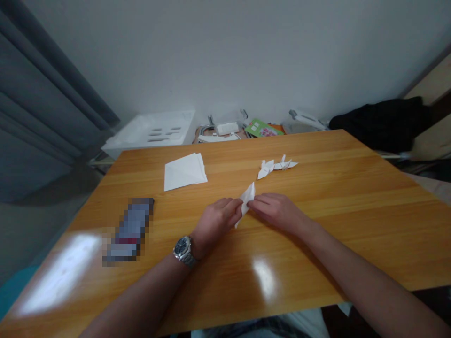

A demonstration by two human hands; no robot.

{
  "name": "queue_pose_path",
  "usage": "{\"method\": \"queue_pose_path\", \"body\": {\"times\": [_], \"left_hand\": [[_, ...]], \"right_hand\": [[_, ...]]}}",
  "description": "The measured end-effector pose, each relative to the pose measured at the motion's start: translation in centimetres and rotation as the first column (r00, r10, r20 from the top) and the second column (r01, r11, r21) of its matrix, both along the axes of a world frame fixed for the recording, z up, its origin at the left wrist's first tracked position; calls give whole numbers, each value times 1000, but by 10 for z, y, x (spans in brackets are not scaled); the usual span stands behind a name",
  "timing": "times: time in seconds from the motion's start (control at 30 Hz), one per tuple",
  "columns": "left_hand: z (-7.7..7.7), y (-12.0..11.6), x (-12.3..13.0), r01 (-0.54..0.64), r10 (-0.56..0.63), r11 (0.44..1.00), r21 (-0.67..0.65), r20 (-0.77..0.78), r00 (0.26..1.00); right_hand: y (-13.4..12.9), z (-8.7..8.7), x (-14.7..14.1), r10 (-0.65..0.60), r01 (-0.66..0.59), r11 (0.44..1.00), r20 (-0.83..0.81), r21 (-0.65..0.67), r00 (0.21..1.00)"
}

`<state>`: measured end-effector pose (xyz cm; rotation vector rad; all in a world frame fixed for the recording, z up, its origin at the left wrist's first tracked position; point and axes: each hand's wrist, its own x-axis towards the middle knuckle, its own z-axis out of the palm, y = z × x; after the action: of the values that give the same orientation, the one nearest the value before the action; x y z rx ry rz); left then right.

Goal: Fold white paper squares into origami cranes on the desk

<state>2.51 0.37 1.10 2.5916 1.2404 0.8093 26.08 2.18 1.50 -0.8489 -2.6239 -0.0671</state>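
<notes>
A narrow piece of folded white paper (248, 193) is held between my hands over the wooden table (317, 188), one pointed end up and away, the other toward me. My left hand (219, 219), with a metal watch on its wrist, pinches the paper's left side. From the right, my right hand (276, 211) grips its other edge with closed fingers. Beyond my right hand lie two folded paper birds, one (266, 169) touching or close to the other (284, 164). A small stack of white paper sheets (185, 172) rests at the back left.
A blurred-out phone (132, 230) lies on the table's left side. Behind the table are a white plastic tray (151, 131), a green booklet (262, 128) and assorted items. Dark cloth (380, 123) sits at the back right, and a grey curtain (42, 80) hangs at left.
</notes>
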Motion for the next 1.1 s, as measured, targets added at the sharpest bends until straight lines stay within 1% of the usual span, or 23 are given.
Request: {"method": "queue_pose_path", "body": {"times": [0.17, 0.27, 0.33, 0.43, 0.53, 0.63, 0.73, 0.83, 1.0, 1.1], "left_hand": [[2, -1, 1, -15, 15, 1000, 1, 62, 998], [2, -1, 0, -15, 14, 1000, 12, 73, 997], [2, 0, -1, 13, -14, 1000, 22, 39, 999], [2, 3, -4, 79, -76, 996, 28, -78, 994], [0, 6, -7, 162, -155, 986, 29, -173, 973], [-2, 7, -8, 213, -203, 977, 26, -208, 957], [-3, 7, -7, 214, -212, 977, -13, -217, 953], [-2, 6, -6, 220, -223, 975, -41, -224, 949], [1, 5, -8, 244, -245, 969, -31, -219, 944], [2, 5, -8, 253, -254, 967, -34, -225, 941]], "right_hand": [[2, 1, 5, 36, -36, 999, -5, -1, 999], [2, 4, 7, 43, -44, 999, -33, -20, 999], [1, 6, 7, 46, -48, 998, -55, -27, 997], [1, 6, 6, 56, -57, 998, -72, -15, 996], [1, 4, 5, 74, -75, 997, -115, -10, 991], [1, 2, 5, 84, -95, 993, -158, -64, 984], [1, 1, 7, 91, -109, 989, -173, -97, 981], [1, 2, 8, 97, -110, 990, -140, -88, 985], [0, 3, 6, 65, -65, 994, -5, -88, 998], [1, 3, 5, 60, -56, 993, 40, -103, 997]]}}
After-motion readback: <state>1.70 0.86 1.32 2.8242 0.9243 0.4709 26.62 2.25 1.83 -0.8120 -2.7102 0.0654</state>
